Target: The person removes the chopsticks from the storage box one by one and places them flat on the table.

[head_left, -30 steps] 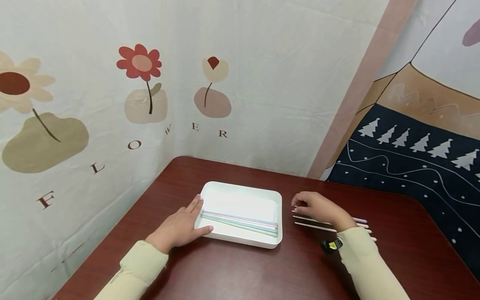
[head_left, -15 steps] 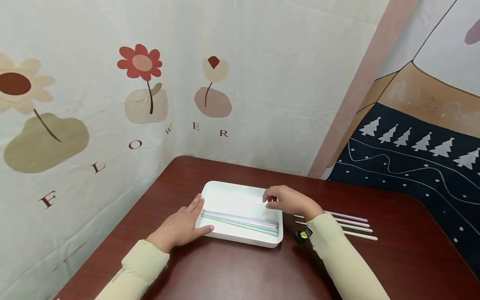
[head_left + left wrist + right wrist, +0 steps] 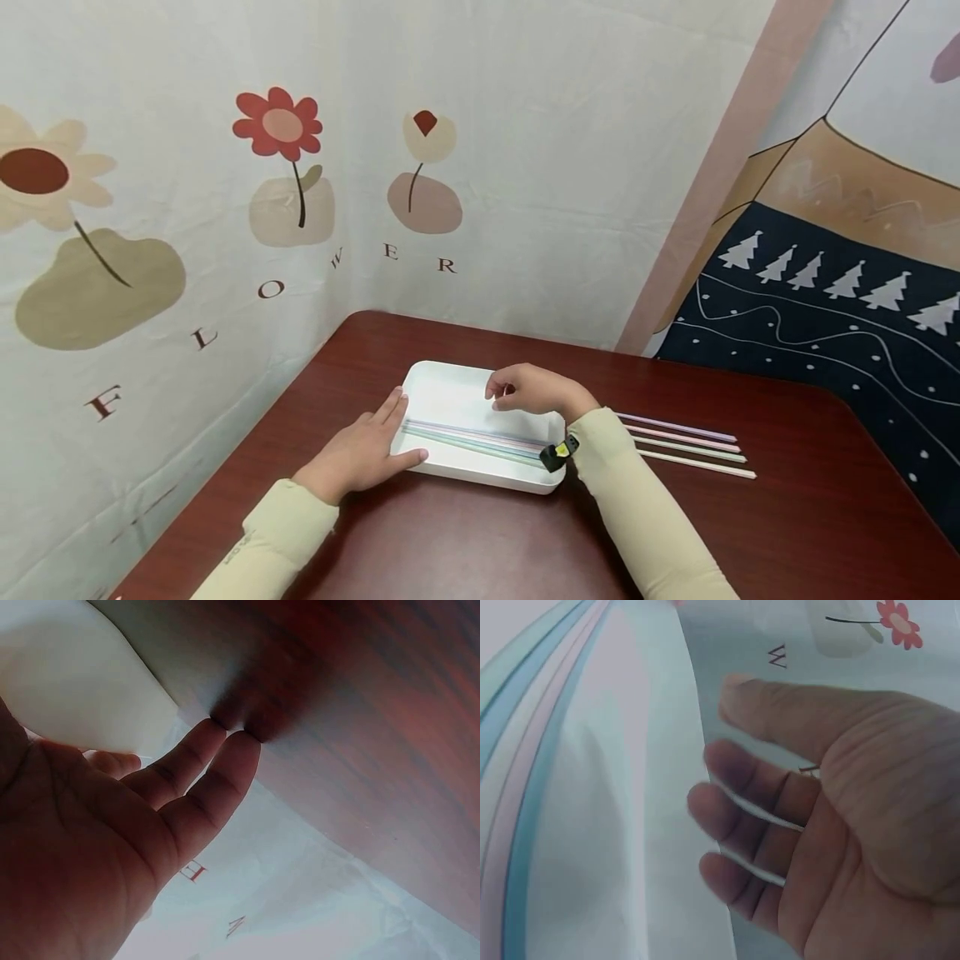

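Inside the white tray [image 3: 442, 392], several pastel chopsticks [image 3: 472, 442] lie side by side near the front wall. My left hand [image 3: 360, 454] rests at the tray's left end, thumb over the front corner and fingers along the left rim. In the left wrist view that palm [image 3: 82, 825] faces the camera beside the white wall. Over the tray's right half hovers my right hand [image 3: 536, 390], fingers loosely bent. The right wrist view shows nothing between thumb and fingers of this hand [image 3: 885, 817], with the chopsticks [image 3: 519, 862] lying apart from it at the left.
Several more chopsticks [image 3: 697, 464] lie spread on the dark red table [image 3: 450, 533] right of the tray, partly behind the right sleeve [image 3: 637, 500]. A printed cloth [image 3: 525, 208] hangs behind the table. A small black device [image 3: 558, 454] sits on the right wrist.
My right hand has moved left, from over the chopsticks on the table to above the tray. My left hand and the chopsticks stay where they were.
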A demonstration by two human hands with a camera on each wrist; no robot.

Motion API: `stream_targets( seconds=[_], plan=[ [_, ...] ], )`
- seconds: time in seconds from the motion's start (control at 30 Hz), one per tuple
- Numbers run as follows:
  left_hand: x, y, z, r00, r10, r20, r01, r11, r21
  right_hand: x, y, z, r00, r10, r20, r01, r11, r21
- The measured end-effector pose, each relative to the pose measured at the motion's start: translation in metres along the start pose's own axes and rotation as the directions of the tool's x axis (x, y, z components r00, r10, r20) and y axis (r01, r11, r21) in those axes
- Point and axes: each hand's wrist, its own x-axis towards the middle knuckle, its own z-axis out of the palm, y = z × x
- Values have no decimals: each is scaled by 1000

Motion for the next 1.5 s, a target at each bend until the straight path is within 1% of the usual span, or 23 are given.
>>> stream_targets(
  seconds=[0.23, 0.4, 0.57, 0.7, 0.93, 1.1, 1.33, 1.5],
  plan=[
    [0, 0, 2, 1000, -15, 15, 16, 1000, -7, 18, -2, 16, 996, 14, 92, -15, 1000, 13],
    [0, -1, 1, 1000, -12, 6, 12, 1000, -3, 26, -4, 25, 993, -3, 121, 1, 1000, 22],
    [1, -1, 1, 1000, -9, 4, 9, 1000, 3, 29, -8, 31, 988, 14, 154, -19, 999, 26],
    [0, 0, 1, 1000, -10, 3, 10, 1000, 8, 31, -8, 36, 989, 18, 148, -19, 1000, 3],
    [-1, 1, -1, 1000, -4, -2, 4, 1000, 4, 34, -3, 41, 993, 12, 115, -8, 999, -36],
    [-1, 2, -2, 1000, 3, -4, -3, 1000, 7, 36, 1, 43, 996, 18, 84, -15, 999, -37],
    [0, 1, -1, 1000, -2, -3, 2, 1000, 8, 34, 3, 45, 997, 19, 70, -18, 1000, -5],
    [1, 1, -1, 1000, -5, 1, 5, 1000, 10, 34, 3, 45, 998, 21, 61, -21, 1000, -15]
  ],
)
